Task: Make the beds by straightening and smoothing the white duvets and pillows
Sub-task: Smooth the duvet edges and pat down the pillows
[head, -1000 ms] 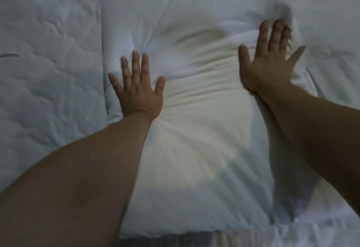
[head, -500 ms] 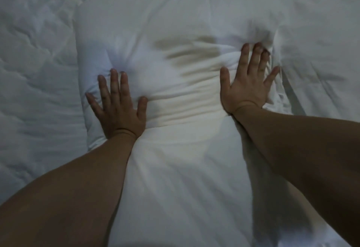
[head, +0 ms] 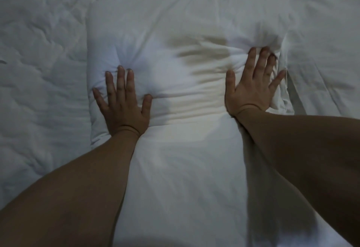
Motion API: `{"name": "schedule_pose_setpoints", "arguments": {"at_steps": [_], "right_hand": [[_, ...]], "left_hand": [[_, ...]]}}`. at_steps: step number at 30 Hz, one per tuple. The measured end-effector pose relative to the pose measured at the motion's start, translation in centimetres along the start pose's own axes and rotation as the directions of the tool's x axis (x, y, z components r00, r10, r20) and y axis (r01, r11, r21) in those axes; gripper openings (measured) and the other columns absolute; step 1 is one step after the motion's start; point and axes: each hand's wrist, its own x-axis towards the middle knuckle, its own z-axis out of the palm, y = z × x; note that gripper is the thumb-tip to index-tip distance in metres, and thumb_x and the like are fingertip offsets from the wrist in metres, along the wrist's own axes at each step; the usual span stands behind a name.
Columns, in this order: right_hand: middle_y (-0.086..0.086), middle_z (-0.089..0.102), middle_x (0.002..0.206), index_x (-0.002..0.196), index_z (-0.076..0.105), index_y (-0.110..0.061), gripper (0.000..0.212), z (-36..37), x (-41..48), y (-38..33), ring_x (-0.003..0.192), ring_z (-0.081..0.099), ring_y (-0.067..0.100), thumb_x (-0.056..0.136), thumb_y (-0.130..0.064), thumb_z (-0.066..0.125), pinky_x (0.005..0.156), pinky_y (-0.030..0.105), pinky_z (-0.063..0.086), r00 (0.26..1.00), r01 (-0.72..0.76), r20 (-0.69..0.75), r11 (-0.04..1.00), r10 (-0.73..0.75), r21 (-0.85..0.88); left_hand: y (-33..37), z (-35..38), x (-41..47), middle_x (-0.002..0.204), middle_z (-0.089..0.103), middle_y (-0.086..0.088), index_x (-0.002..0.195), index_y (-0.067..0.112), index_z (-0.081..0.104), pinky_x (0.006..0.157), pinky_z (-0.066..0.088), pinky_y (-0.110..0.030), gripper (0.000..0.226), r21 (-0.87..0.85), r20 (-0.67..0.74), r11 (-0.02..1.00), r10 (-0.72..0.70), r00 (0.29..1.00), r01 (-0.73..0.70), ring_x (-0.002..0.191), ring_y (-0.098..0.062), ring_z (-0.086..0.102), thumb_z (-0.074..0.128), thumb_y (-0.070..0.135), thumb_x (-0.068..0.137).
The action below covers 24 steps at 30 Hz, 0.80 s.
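Dim light here, and white bedding fills the whole view, edge to edge. On the left, the quilted bedding (head: 39,75) lies rumpled, full of small creases. On the right, a smoother sheet (head: 327,32) runs in long folds. Along the top edge there's a gathered, puckered seam. A warmer patch of light falls across the middle, broken by the shadows of the arms.

Count it up: one pillow (head: 185,168), two hands, and two bare forearms coming in from the bottom corners.

The pillow lies flat on the bed, its long side running away from the camera. It sits right in the centre, between the quilted bedding and the sheet.

Both hands are on top of it, palms down. The left hand (head: 124,108) presses near the pillow's left edge, fingers straight and spread, thumb out to the right. The fabric dimples just past the fingertips.

The right hand (head: 251,93) presses near the pillow's right edge, fingers splayed wide and slightly blurred at the tips. The stuffing is bunched in a puff just beyond them.

Both hands lie flat and wide on the cloth, pressing, not gripping. Between them, creases run across the pillow from one wrist toward the other.
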Motion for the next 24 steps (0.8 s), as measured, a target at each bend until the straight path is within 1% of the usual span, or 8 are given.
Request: {"name": "schedule_pose_setpoints", "arguments": {"at_steps": [10, 14, 20, 24], "right_hand": [[0.008, -0.004, 0.170, 0.162, -0.002, -0.021, 0.076, -0.42, -0.06, -0.02, 0.157, -0.003, 0.029, 0.101, -0.062, 0.018, 0.122, 0.062, -0.003, 1.000, -0.008, 0.029, 1.000, 0.009, -0.017], [0.009, -0.004, 0.170, 0.163, -0.002, -0.020, 0.077, -0.76, -0.19, -0.14, 0.157, -0.004, 0.030, 0.101, -0.059, 0.023, 0.122, 0.062, -0.003, 0.998, -0.020, 0.066, 0.999, 0.022, -0.037], [0.010, -0.003, 0.170, 0.163, 0.000, -0.020, 0.078, -0.79, 0.19, -0.22, 0.157, -0.003, 0.031, 0.100, -0.057, 0.028, 0.122, 0.063, -0.003, 0.994, -0.021, 0.103, 0.997, 0.028, -0.068], [0.010, -0.001, 0.170, 0.163, 0.000, -0.020, 0.079, -0.64, 0.28, -0.20, 0.157, -0.002, 0.031, 0.099, -0.057, 0.029, 0.122, 0.063, 0.000, 0.992, -0.034, 0.117, 0.997, 0.042, -0.071]], "left_hand": [[-0.04, 0.03, 0.09, 0.170, 0.005, 0.002, 0.163, 0.022, 0.010, 0.120, 0.005, -0.067, 0.075, -0.002, 0.046, 1.000, -0.020, 0.999, 0.020, 0.157, -0.026, 0.001, 0.023, 0.061, 0.100], [0.01, 0.02, -0.05, 0.170, 0.008, 0.000, 0.162, 0.020, 0.014, 0.119, 0.007, -0.068, 0.075, -0.022, 0.071, 1.000, -0.016, 0.997, 0.018, 0.157, -0.028, 0.003, 0.029, 0.058, 0.100], [0.02, 0.09, 0.12, 0.169, 0.014, -0.005, 0.161, 0.014, 0.020, 0.117, 0.011, -0.071, 0.073, -0.024, 0.116, 1.000, 0.015, 0.993, -0.012, 0.156, -0.033, 0.008, 0.028, 0.056, 0.102], [0.00, 0.34, 0.20, 0.168, 0.018, -0.008, 0.160, 0.011, 0.024, 0.115, 0.011, -0.072, 0.074, -0.032, 0.150, 0.999, 0.035, 0.988, -0.031, 0.155, -0.036, 0.010, 0.029, 0.056, 0.102]]}}
